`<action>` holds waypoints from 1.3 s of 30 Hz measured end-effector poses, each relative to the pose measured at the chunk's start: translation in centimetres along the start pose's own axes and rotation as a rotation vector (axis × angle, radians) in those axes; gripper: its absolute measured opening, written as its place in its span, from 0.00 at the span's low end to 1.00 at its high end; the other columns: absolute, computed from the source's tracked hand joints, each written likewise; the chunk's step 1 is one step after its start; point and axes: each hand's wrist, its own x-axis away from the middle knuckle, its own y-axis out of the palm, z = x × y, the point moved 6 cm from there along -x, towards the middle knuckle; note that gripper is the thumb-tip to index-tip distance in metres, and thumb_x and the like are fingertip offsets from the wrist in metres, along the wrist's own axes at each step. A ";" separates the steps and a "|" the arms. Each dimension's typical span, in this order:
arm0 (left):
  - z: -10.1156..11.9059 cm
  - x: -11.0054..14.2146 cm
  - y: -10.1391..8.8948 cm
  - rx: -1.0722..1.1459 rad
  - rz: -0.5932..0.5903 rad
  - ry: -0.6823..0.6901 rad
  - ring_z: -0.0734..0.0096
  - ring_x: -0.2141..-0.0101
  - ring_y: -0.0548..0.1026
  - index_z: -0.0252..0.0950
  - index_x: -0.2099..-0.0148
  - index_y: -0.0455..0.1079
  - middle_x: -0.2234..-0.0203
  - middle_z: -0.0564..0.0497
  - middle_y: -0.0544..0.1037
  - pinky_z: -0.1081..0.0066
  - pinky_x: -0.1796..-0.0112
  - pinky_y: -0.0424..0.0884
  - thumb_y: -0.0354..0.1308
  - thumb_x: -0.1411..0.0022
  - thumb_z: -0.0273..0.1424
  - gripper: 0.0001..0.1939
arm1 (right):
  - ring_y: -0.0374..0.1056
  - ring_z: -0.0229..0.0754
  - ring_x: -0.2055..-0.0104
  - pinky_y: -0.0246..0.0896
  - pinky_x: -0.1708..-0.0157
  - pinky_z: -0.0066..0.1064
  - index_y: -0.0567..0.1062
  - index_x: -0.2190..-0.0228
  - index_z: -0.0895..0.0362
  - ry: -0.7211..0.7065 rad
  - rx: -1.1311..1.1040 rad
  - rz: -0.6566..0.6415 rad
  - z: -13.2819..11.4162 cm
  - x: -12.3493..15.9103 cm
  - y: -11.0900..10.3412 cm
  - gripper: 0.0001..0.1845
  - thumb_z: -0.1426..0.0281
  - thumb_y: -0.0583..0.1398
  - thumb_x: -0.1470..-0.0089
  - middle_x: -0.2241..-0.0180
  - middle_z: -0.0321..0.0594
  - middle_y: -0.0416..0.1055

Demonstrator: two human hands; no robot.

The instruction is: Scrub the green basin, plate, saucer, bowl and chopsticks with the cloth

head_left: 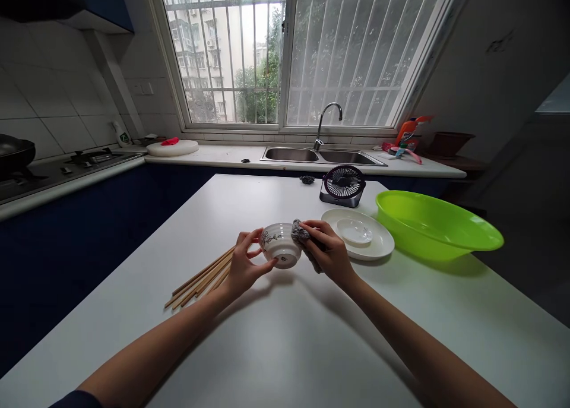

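My left hand (243,267) grips a small white bowl (279,246) with a dark floral pattern, tilted so its base faces me, held a little above the white table (285,337). My right hand (327,252) is closed on a grey cloth (300,231) pressed against the bowl's right rim. Several wooden chopsticks (200,279) lie on the table just left of my left hand.
A white plate (378,244) holding a small dish (355,231) sits right of my hands, with a green basin (439,224) beyond it. A small black fan (344,185) stands behind. The sink (320,155) and tap are under the window; a stove (66,164) is at left.
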 end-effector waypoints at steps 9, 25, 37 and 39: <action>-1.1 0.0 0.1 0.163 0.048 -0.167 0.60 0.51 0.72 0.43 0.45 0.70 0.52 0.46 0.67 0.59 0.58 0.81 0.72 0.52 0.39 0.31 | 0.70 0.49 0.51 0.70 0.51 0.46 0.73 0.44 0.44 -0.152 0.081 -0.012 -2.3 0.8 1.2 0.22 0.72 0.58 0.38 0.53 0.45 0.72; -1.0 0.3 0.5 0.210 0.028 -0.211 0.59 0.51 0.73 0.41 0.46 0.70 0.52 0.45 0.71 0.62 0.60 0.80 0.73 0.53 0.41 0.32 | 0.71 0.47 0.51 0.71 0.51 0.42 0.78 0.49 0.48 0.095 -0.032 0.101 0.4 0.4 0.0 0.16 0.65 0.59 0.37 0.53 0.44 0.72; -2.7 0.2 0.4 0.351 0.126 -0.431 0.58 0.54 0.75 0.35 0.47 0.70 0.59 0.43 0.77 0.59 0.56 0.74 0.74 0.58 0.42 0.37 | 0.70 0.49 0.51 0.71 0.52 0.43 0.76 0.47 0.45 -0.023 -0.016 0.080 -2.3 1.4 1.3 0.19 0.71 0.60 0.39 0.52 0.45 0.71; -2.3 0.2 0.5 0.356 0.107 -0.431 0.59 0.55 0.75 0.35 0.47 0.71 0.59 0.44 0.77 0.61 0.56 0.74 0.74 0.57 0.41 0.35 | 0.71 0.47 0.53 0.72 0.55 0.41 0.76 0.47 0.45 0.003 -0.047 0.086 -2.0 1.3 1.1 0.19 0.71 0.60 0.39 0.51 0.45 0.71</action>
